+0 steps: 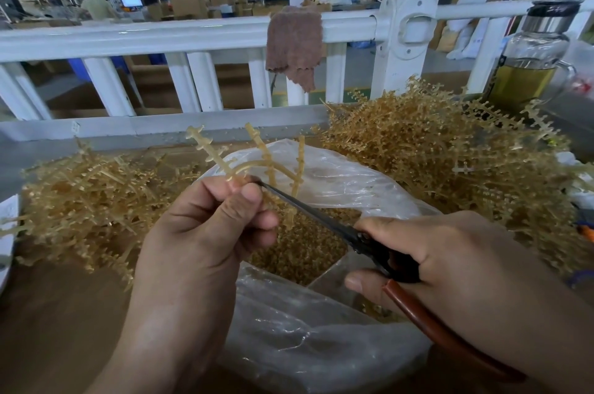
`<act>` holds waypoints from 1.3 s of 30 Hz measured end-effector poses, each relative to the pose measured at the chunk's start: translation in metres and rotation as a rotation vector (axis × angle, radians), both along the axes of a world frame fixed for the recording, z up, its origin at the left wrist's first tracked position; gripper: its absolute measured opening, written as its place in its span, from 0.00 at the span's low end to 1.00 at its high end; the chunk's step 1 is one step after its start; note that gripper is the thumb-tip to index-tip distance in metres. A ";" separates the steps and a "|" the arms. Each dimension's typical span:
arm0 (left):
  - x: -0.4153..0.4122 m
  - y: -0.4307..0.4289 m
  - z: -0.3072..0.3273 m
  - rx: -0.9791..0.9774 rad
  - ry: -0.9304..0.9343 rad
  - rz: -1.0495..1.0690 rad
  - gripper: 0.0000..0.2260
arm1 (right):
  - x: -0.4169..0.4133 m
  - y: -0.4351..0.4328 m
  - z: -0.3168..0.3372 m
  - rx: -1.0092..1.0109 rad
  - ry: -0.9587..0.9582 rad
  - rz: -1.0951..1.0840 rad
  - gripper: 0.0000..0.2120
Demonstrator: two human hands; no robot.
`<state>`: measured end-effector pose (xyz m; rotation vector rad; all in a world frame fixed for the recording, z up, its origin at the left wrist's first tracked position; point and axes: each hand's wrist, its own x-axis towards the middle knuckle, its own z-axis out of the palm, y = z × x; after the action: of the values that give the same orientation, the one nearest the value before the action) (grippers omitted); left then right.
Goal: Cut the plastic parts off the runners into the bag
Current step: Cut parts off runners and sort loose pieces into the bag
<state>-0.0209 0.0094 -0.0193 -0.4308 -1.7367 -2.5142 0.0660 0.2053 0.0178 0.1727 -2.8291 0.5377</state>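
My left hand (pixel 205 226) pinches a tan branched plastic runner (pixel 263 157) above the open clear plastic bag (pixel 337 178). Its arms stick up and away from me. My right hand (pixel 450 262) grips scissors (pixel 324 220) with black blades and a brown handle. The blade tips meet the runner right by my left thumb. Inside the bag lies a mass of small tan cut parts (pixel 305 245).
A pile of tan runners (pixel 83 207) lies on the left and a larger heap (pixel 450 156) on the right. A white railing (pixel 193 37) with a brown cloth (pixel 294 46) runs behind. A glass bottle (pixel 533 62) stands at the far right.
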 end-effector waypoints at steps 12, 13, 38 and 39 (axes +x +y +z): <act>-0.003 -0.003 -0.004 -0.021 -0.007 0.006 0.06 | -0.001 -0.002 -0.001 0.012 -0.092 -0.017 0.30; -0.003 -0.004 -0.004 -0.029 -0.002 0.008 0.06 | -0.002 -0.002 -0.001 0.004 -0.096 -0.013 0.31; -0.001 -0.005 -0.004 -0.240 0.211 0.095 0.06 | 0.001 0.005 0.003 0.020 0.029 0.026 0.26; -0.001 -0.005 -0.004 -0.246 0.212 0.098 0.07 | 0.001 0.006 0.004 0.029 0.036 0.028 0.26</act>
<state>-0.0215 0.0046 -0.0236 -0.5868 -1.9347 -2.1105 0.0666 0.2115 0.0214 0.2253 -2.8044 0.4950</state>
